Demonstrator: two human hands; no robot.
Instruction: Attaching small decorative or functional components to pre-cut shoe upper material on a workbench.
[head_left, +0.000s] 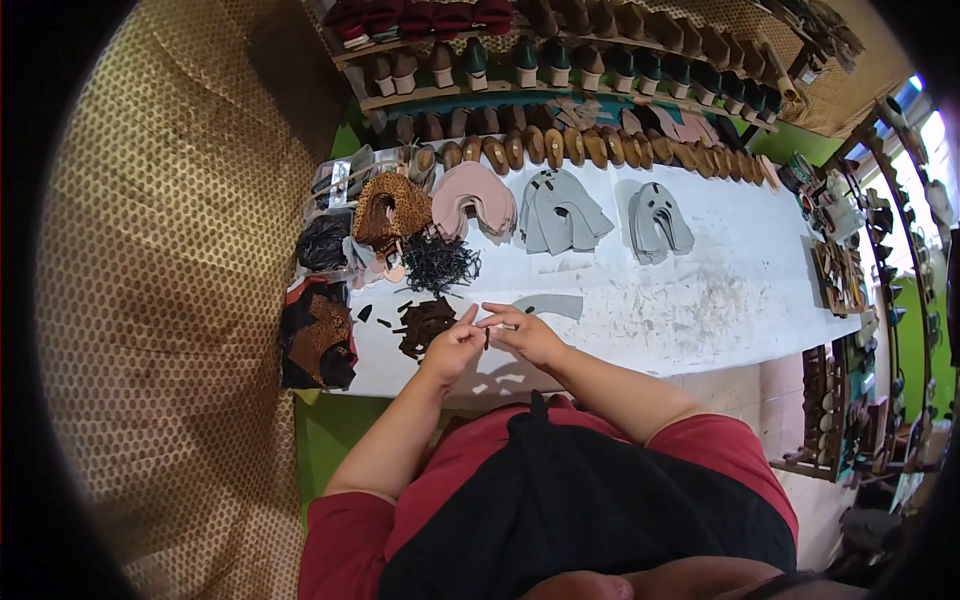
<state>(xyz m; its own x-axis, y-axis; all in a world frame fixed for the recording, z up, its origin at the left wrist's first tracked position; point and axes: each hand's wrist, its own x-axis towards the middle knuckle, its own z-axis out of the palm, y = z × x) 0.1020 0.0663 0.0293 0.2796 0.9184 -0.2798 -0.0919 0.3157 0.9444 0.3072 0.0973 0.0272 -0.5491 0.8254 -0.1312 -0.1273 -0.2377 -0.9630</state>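
My left hand [455, 348] and my right hand [531, 338] meet over the near edge of the white table. Their fingertips close together around a small dark brown strip [487, 340], which hangs below the fingers. Just left of my left hand lies a heap of dark brown strips [425, 325], with a few loose dark pieces [366, 312] beside it. Behind my right hand a curved grey shoe-upper piece [556, 304] lies flat, partly hidden by the hand.
Across the white table [620, 325] lie black strips [440, 263], leopard-print pieces [390, 212], pink pieces [476, 196] and two stacks of grey pieces [562, 225]. Shoe lasts [555, 148] line the back. Shoe racks [905, 250] stand right; a patterned curtain [180, 280] hangs left.
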